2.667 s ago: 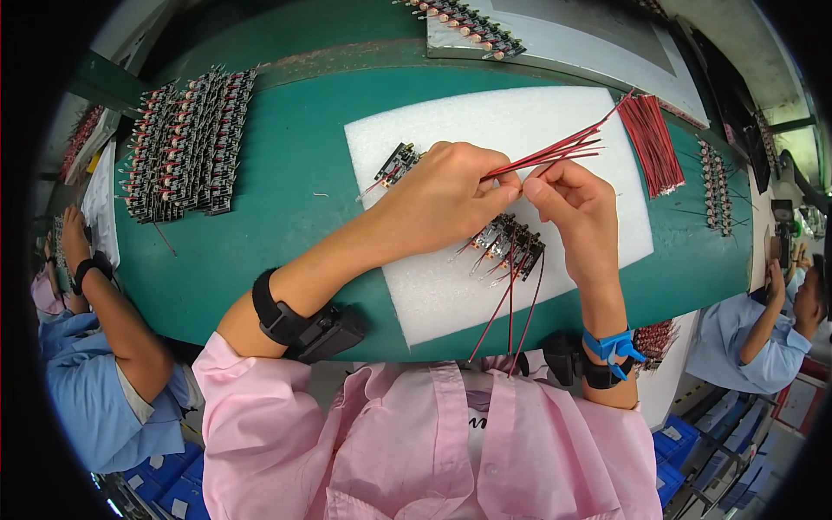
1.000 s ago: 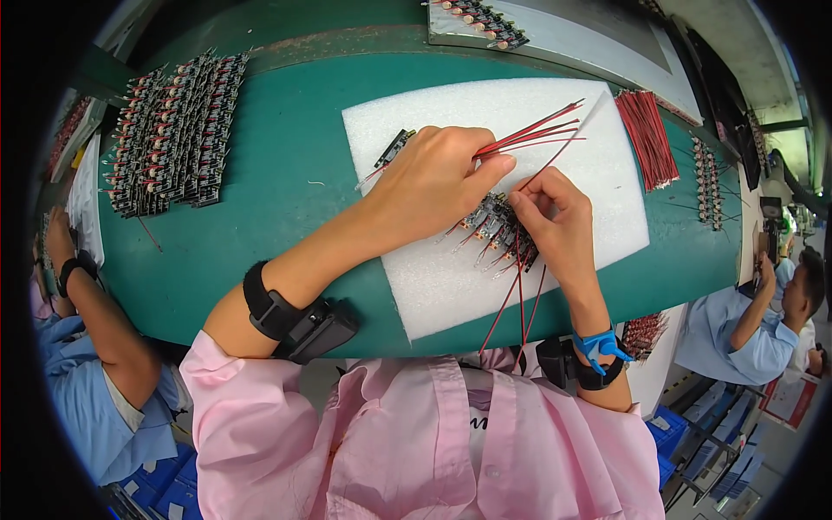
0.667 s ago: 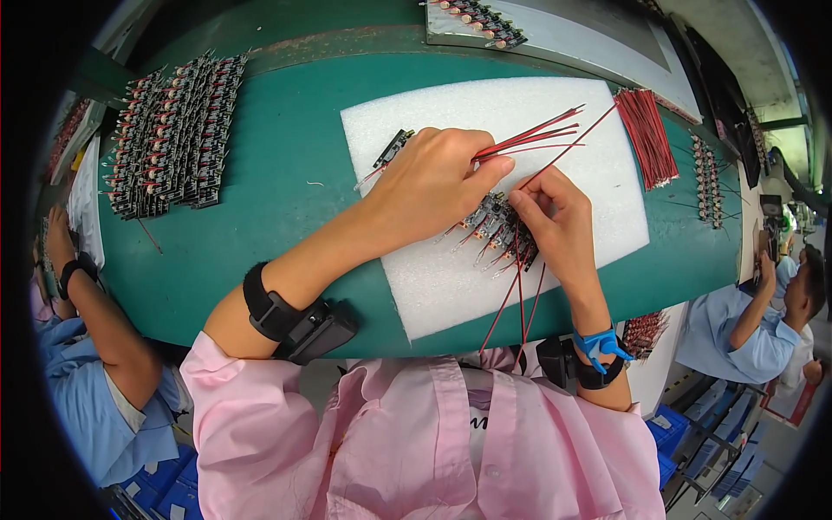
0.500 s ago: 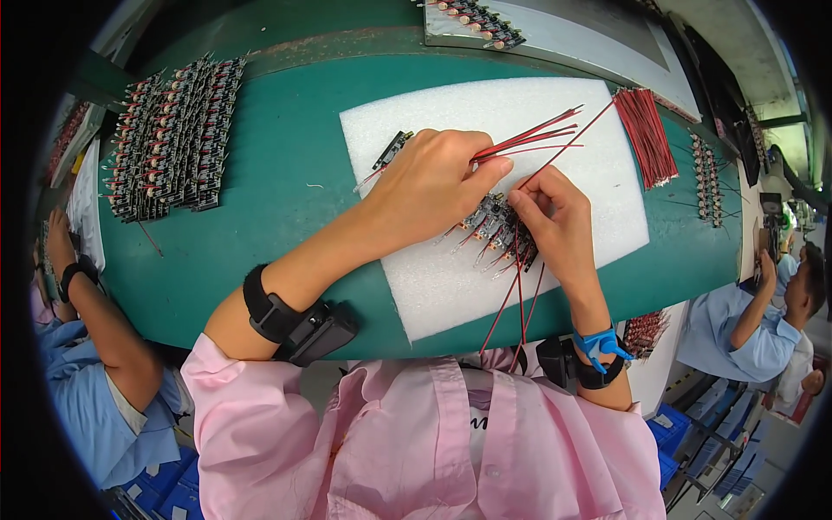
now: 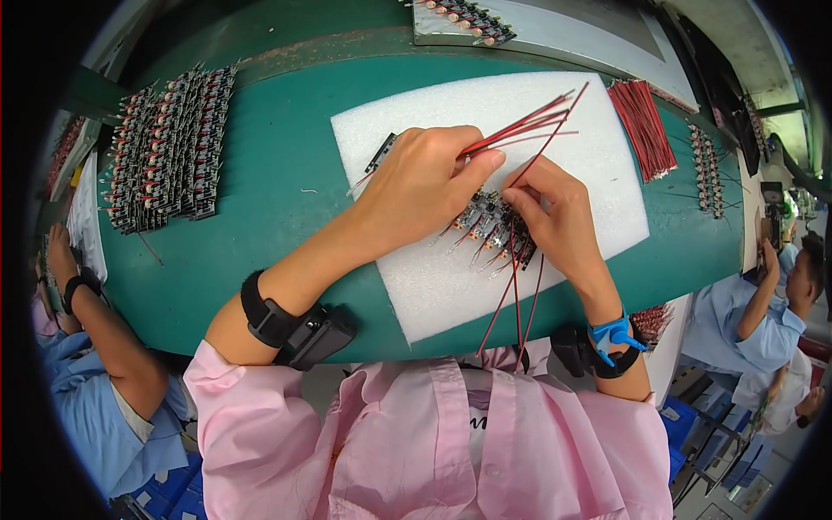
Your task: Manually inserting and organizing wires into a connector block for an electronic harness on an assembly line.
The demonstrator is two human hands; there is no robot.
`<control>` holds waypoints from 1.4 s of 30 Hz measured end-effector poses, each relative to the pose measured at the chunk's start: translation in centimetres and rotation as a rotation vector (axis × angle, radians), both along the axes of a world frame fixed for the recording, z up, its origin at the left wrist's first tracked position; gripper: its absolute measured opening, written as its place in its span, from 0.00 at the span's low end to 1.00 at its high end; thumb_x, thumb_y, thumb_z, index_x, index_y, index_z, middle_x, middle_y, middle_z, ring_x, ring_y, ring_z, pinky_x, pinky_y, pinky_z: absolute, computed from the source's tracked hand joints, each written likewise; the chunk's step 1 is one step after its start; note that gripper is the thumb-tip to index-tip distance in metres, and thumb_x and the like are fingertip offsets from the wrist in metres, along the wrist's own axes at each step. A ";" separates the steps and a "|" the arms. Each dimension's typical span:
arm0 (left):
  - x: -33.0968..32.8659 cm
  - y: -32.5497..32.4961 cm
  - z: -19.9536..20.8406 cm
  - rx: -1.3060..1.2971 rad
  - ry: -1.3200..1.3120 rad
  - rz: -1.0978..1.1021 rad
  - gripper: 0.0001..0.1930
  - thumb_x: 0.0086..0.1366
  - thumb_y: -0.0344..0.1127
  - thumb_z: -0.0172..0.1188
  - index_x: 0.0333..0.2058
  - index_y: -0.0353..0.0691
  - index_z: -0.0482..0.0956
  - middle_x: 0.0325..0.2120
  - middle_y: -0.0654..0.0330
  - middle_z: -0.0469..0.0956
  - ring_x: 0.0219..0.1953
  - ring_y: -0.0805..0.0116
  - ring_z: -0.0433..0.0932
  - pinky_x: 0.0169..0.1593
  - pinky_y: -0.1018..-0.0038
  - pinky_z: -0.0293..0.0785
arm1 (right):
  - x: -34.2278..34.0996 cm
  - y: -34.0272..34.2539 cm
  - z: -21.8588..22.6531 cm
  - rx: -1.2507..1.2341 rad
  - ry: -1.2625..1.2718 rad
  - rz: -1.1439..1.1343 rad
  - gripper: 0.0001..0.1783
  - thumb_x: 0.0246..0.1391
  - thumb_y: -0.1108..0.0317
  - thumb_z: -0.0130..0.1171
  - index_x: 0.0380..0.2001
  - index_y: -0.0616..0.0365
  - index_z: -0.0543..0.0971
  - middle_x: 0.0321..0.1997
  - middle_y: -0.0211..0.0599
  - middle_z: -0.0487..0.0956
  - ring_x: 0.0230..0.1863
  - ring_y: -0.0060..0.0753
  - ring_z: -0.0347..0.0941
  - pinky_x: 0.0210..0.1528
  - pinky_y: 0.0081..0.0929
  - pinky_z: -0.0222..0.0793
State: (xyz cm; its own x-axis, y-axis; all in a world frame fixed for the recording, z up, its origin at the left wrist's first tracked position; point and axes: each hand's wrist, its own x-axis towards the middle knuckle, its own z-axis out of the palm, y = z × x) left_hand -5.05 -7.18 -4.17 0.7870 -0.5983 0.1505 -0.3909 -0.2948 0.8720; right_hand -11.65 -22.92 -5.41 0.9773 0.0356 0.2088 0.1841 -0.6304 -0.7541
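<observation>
My left hand (image 5: 431, 173) is closed round a small bundle of red-and-black wires (image 5: 529, 124), whose ends fan out to the upper right. Just right of it, my right hand (image 5: 555, 204) pinches a single red-and-black wire (image 5: 551, 143) that slants up past the bundle. Under both hands lies a strip of small circuit boards (image 5: 490, 227) on a white foam sheet (image 5: 451, 299). Several wires (image 5: 518, 299) hang from the strip toward my body. The strip's dark far end (image 5: 381, 152) shows beyond my left hand; its middle is hidden.
Stacked circuit board strips (image 5: 169, 147) lie at the left of the green table (image 5: 286, 165). A thick pile of red wires (image 5: 642, 130) and another board strip (image 5: 706, 171) lie at the right. More boards (image 5: 464, 19) rest on a metal ledge. Co-workers sit on both sides.
The single wire in my right hand has swung more upright, its upper end moving left toward the bundle. Both hands have shifted only slightly.
</observation>
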 end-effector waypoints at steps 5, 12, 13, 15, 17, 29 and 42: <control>-0.1 0.0 -0.4 -0.243 -0.018 0.070 0.14 0.56 0.36 0.50 0.19 0.29 0.69 0.10 0.53 0.65 0.12 0.68 0.62 0.18 0.74 0.58 | 0.2 -0.5 0.0 0.008 0.030 0.049 0.03 0.37 0.80 0.54 0.20 0.65 0.71 0.20 0.34 0.68 0.22 0.26 0.63 0.24 0.19 0.58; -0.4 0.5 0.4 -0.384 -0.088 0.075 0.10 0.57 0.33 0.48 0.22 0.32 0.70 0.14 0.62 0.70 0.15 0.79 0.64 0.19 0.81 0.59 | 0.5 -0.4 0.5 0.002 0.055 0.080 0.03 0.37 0.80 0.53 0.19 0.65 0.70 0.20 0.41 0.67 0.21 0.40 0.65 0.24 0.28 0.59; -0.4 0.6 0.4 -0.383 -0.088 0.073 0.10 0.57 0.33 0.48 0.22 0.32 0.70 0.14 0.62 0.70 0.15 0.79 0.64 0.19 0.81 0.59 | 0.5 -0.4 0.5 0.004 0.054 0.078 0.03 0.37 0.80 0.53 0.19 0.65 0.70 0.20 0.41 0.67 0.21 0.40 0.65 0.24 0.28 0.59; -0.5 0.6 0.3 -0.424 -0.107 0.060 0.09 0.57 0.33 0.48 0.23 0.32 0.70 0.15 0.62 0.70 0.16 0.78 0.65 0.20 0.81 0.61 | 0.5 -0.4 0.4 -0.008 0.033 0.102 0.03 0.37 0.81 0.53 0.20 0.65 0.70 0.20 0.37 0.68 0.21 0.32 0.64 0.23 0.23 0.58; -0.4 0.6 0.3 -0.444 -0.116 0.052 0.09 0.57 0.33 0.47 0.23 0.33 0.70 0.16 0.62 0.71 0.17 0.78 0.65 0.21 0.82 0.61 | 0.5 -0.5 0.3 -0.014 0.022 0.112 0.03 0.37 0.81 0.54 0.20 0.65 0.70 0.20 0.35 0.68 0.22 0.27 0.63 0.23 0.21 0.57; -0.4 0.9 0.2 -0.564 0.004 0.130 0.12 0.61 0.36 0.45 0.23 0.34 0.69 0.14 0.67 0.66 0.15 0.82 0.60 0.18 0.84 0.55 | -0.1 -0.3 -0.1 -0.139 -0.094 0.098 0.03 0.37 0.81 0.54 0.20 0.64 0.70 0.21 0.37 0.68 0.22 0.34 0.65 0.22 0.24 0.59; 1.0 0.1 0.1 -0.758 0.866 0.169 0.14 0.63 0.42 0.41 0.26 0.36 0.66 0.11 0.72 0.53 0.11 0.85 0.48 0.13 0.86 0.45 | -0.6 -0.2 0.5 -0.175 -0.103 0.138 0.06 0.36 0.81 0.54 0.23 0.63 0.73 0.23 0.38 0.69 0.26 0.38 0.66 0.28 0.27 0.62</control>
